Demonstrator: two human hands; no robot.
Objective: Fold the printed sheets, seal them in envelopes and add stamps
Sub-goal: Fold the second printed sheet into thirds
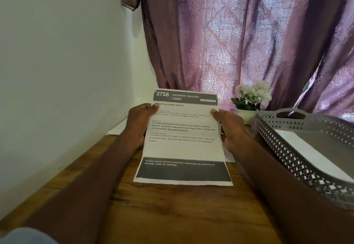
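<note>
I hold the printed sheet (183, 138) between both hands, left hand (138, 123) and right hand (230, 126) pinching its side edges near the top, thumbs in front. Its long axis runs away from me, bottom edge resting on the table (172, 211), unfolded

"2758 ENTRANCE / BALCONY" atop sheet (183, 138)

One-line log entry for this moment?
stage: pre-fold | left hand + right hand: grip white printed sheet, unfolded | bottom edge on brown wooden table
</note>
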